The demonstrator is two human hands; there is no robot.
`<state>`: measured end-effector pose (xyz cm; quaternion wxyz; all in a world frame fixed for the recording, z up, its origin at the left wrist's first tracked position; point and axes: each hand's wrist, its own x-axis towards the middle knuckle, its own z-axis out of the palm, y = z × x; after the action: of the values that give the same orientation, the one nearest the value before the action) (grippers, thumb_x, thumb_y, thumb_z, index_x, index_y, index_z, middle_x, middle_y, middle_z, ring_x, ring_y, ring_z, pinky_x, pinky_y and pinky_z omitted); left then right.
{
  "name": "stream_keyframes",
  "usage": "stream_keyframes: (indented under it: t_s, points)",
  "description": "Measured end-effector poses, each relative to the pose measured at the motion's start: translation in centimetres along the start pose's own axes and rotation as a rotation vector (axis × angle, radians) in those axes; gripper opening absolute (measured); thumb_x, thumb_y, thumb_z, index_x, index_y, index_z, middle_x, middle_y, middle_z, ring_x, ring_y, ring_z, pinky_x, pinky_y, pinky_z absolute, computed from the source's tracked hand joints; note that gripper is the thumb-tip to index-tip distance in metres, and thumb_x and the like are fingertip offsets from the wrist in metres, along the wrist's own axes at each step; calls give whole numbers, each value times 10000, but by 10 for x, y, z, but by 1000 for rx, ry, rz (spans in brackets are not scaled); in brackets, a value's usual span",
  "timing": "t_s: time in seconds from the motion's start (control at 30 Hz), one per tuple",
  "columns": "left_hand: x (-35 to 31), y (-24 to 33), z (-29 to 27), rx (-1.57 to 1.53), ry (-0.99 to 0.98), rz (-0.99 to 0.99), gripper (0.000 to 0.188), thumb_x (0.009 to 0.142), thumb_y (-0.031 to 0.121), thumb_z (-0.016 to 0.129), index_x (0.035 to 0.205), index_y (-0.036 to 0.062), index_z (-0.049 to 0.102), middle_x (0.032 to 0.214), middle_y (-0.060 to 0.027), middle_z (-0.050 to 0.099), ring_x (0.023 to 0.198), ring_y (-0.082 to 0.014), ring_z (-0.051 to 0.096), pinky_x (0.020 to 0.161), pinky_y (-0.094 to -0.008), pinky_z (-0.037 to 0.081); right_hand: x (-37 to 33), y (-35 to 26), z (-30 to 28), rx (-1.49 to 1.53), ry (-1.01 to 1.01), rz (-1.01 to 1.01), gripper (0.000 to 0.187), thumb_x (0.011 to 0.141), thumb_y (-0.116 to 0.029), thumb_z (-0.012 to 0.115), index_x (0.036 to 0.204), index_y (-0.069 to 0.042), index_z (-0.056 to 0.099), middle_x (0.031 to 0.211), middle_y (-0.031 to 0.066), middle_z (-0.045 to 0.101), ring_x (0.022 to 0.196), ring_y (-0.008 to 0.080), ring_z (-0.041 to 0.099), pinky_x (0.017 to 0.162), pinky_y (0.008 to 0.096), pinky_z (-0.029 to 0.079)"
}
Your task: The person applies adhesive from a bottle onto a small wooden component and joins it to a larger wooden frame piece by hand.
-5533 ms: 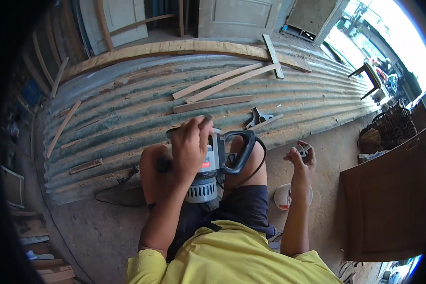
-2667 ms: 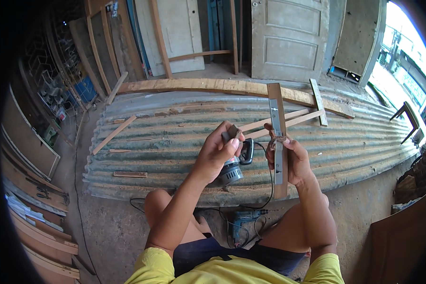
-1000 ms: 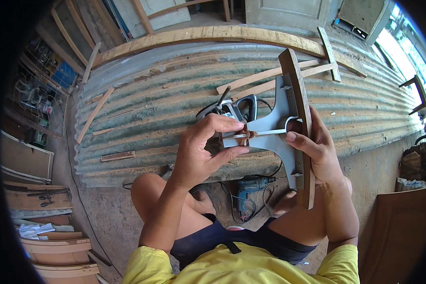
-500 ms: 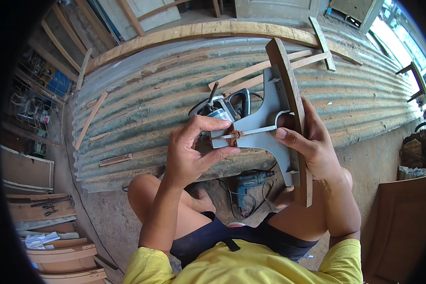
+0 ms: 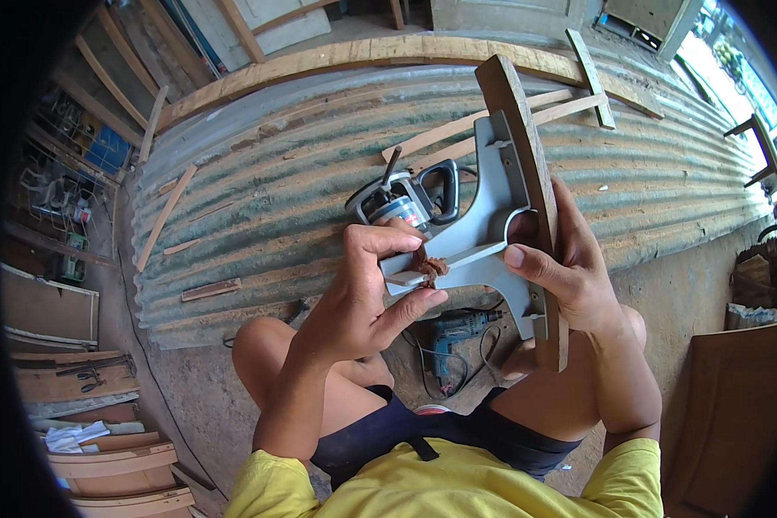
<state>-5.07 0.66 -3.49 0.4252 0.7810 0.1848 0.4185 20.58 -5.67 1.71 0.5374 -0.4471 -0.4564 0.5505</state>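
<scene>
Far left: dark wire-sided rack (image 5: 50, 205) holding small containers; a blue box-like item (image 5: 108, 152) upper right, a white-and-red jar (image 5: 82, 210) lower, a greenish clear container (image 5: 74, 259) below that. Contents too small and dim to read. Under these, stacked brown boards (image 5: 112, 466), crumpled white cloth (image 5: 73, 438) on top.

Centre-left: green-grey corrugated sheet (image 5: 259, 220), sawdust in its grooves, loose pale wood strips on it.

Left hand (image 5: 380, 278): thumb and forefinger curved and parted about the narrow end of a grey T-shaped metal bracket (image 5: 490, 168), by a brown shaggy wad (image 5: 432, 269) on its stem. Forefinger tip close against wad; firmness of hold cannot be told.

Just behind, on the sheet: grey-and-black power tool (image 5: 397, 210) with loop handle. Below, on the ground, blue-green corded drill (image 5: 445, 337); near the shorts, a white-and-red rounded rim (image 5: 432, 409), mostly hidden, inside unseen.

Right hand (image 5: 572, 268): closed around the long brown wooden bar (image 5: 527, 142) fixed along the bracket's wide side, thumb on the bracket. Bracket held above the lap, tilted.

Far right: dark brown panel (image 5: 734, 414), leaning.
</scene>
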Motion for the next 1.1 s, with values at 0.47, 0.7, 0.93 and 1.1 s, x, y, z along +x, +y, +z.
stream_keyframes:
  t_s: [0.47, 0.7, 0.93, 1.1]
  points:
    - [15, 22, -9, 387, -16, 344, 510, 937, 219, 775, 1261, 95, 401, 1056, -161, 646, 848, -284, 563, 842, -454, 386, -12, 2, 5, -31, -41, -91, 865, 933, -98, 784, 1553, -81, 181, 1061, 65, 602, 965, 123, 614, 829, 268, 506]
    - [14, 34, -9, 457, -6, 357, 562, 912, 253, 797, 1284, 143, 390, 1070, -142, 658, 882, -287, 566, 821, -459, 385, -14, 16, 5, -37, -14, -219, 921, 930, -55, 765, 1587, -93, 122, 1170, 107, 573, 1019, 164, 611, 873, 298, 498]
    - [11, 33, -8, 480, 19, 376, 633, 875, 257, 834, 1303, 160, 378, 1088, -139, 654, 920, -291, 580, 844, -460, 411, -20, 16, 6, 5, 13, -164, 964, 911, -80, 796, 1597, -112, 119, 1204, 116, 573, 1004, 164, 623, 845, 287, 506]
    - [13, 35, -10, 461, 13, 367, 659, 853, 225, 853, 1306, 145, 381, 1097, -145, 652, 943, -288, 557, 860, -452, 418, -19, 19, 3, 12, 16, -136, 968, 893, -78, 817, 1587, -115, 142, 1224, 113, 568, 999, 162, 636, 849, 289, 524]
